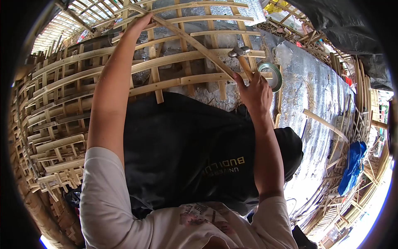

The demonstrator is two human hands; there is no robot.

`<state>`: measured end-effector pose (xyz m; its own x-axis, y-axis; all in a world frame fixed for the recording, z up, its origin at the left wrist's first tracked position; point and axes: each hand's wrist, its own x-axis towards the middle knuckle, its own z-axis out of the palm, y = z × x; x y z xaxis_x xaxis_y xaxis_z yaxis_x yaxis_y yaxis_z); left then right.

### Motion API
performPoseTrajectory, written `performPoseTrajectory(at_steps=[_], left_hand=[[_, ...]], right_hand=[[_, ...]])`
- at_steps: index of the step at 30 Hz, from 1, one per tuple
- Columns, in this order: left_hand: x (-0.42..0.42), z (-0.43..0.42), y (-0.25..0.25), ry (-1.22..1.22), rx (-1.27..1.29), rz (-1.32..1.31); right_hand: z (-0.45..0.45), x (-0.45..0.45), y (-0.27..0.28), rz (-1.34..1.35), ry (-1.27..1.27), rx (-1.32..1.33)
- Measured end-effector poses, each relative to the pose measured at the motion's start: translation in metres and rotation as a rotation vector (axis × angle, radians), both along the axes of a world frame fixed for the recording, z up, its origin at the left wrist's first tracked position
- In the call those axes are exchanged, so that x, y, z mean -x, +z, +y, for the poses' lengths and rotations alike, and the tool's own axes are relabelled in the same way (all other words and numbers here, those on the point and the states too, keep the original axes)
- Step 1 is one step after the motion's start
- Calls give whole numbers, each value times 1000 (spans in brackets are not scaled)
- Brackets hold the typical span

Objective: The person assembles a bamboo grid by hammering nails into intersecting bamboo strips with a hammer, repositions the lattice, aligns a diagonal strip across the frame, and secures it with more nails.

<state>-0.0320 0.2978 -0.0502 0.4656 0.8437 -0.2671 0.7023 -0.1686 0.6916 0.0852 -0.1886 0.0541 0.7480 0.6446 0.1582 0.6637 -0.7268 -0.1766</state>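
Observation:
My left hand is at the far end of a diagonal bamboo strip, its fingers partly hidden at the strip. My right hand is closed around the wooden handle of a hammer, whose metal head points away from me. The thumb of that hand touches the near end of the diagonal strip. Under both hands lies a lattice of crossed bamboo strips. A round green-rimmed tin sits just right of the hammer, partly behind the lattice and my hand.
Stacked bamboo lattices fill the left side. A shiny foil sheet covers the ground at right, with a loose strip on it. Further right are a blue cloth and more bamboo strips. A black cloth covers my lap.

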Motion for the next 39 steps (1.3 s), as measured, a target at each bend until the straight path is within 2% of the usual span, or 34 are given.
performPoseTrajectory(at_steps=[5, 9, 12, 20, 22, 26, 28, 33, 36, 39], left_hand=[[-2, -6, 5, 28, -8, 52], [5, -33, 24, -32, 48, -152], [3, -15, 10, -50, -21, -1], [2, 10, -20, -50, -9, 42], [3, 6, -16, -24, -5, 54], [2, -13, 12, 34, -17, 127], [0, -31, 24, 85, -105, 185], [-5, -91, 58, 318, -508, 328], [-10, -119, 74, 171, -815, 241], [-21, -189, 90, -181, -985, 175]], right_hand=[[2, 2, 7, 78, -37, 74], [1, 3, -3, 63, -39, 79], [4, 6, 2, 67, -69, 111], [5, 4, -4, 124, -111, 104], [5, 4, -2, 182, -124, 116], [5, 3, -9, 134, -116, 52], [4, 2, -10, 148, -118, 50], [4, 3, -8, 146, -125, 10], [5, 3, -10, 143, -125, 1], [3, 2, -12, 159, -123, -7]])
